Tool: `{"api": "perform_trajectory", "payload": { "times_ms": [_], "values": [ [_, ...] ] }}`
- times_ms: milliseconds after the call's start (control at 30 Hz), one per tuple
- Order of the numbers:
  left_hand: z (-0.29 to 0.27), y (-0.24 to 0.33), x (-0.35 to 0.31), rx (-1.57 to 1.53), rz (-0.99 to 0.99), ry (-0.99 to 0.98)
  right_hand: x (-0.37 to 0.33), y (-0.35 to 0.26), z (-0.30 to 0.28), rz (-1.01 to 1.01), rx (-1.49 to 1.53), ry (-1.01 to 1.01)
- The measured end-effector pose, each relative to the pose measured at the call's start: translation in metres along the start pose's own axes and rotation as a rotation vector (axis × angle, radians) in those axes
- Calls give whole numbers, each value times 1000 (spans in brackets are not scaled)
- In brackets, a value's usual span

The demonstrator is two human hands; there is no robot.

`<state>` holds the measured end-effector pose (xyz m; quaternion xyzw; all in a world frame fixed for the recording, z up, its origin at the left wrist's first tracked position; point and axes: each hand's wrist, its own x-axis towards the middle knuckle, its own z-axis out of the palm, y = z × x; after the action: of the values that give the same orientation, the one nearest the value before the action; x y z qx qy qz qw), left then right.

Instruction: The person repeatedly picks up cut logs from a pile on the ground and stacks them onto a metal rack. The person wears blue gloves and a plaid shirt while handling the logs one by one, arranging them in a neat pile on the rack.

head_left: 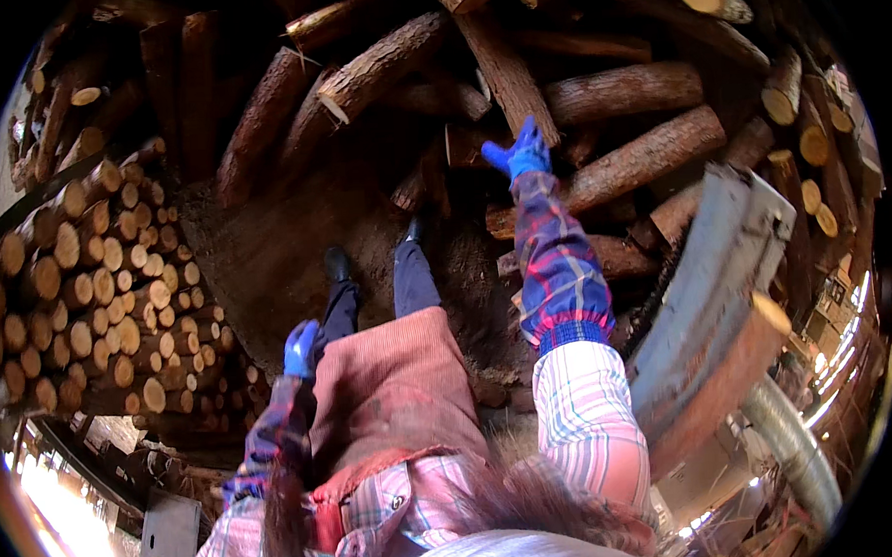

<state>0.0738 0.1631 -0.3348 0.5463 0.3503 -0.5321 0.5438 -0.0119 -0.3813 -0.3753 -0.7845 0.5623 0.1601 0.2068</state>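
My right hand point(522, 153), in a blue glove, stretches forward over the log pile with its thumb spread from the fingers. It is at the lower end of a slanting bark-covered log point(501, 70); whether it touches the bark is hard to tell. Just beyond and to the right lies a thick log point(624, 93), and below that another log point(648, 157) runs slantwise. My left hand point(301, 349), also gloved in blue, hangs beside my left leg, holding nothing I can see, its fingers loosely extended.
At left stands a stack of cut logs point(102, 286), ends facing me. More loose logs point(385, 65) lie ahead over the dirt floor point(259, 256). A grey metal chute point(711, 269) rises at my right, beside a leaning log point(710, 392) and a metal pipe point(791, 453).
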Motion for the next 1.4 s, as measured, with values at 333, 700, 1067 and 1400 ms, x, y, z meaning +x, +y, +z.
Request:
{"api": "perform_trajectory", "payload": {
  "times_ms": [333,700,1067,1400],
  "values": [
    [39,-99,40,-305,-331,-3,203,-9,6,-111,-189,-57],
    [82,-13,-17,-125,-34,-78,38,-135,-15,257,110,-202],
    [160,84,-53,422,143,-425,-297,-103,45,557,1956,-1017],
    [175,88,-194,702,463,-662,-403,-94,-69,147,1862,-564]
  ]
}}
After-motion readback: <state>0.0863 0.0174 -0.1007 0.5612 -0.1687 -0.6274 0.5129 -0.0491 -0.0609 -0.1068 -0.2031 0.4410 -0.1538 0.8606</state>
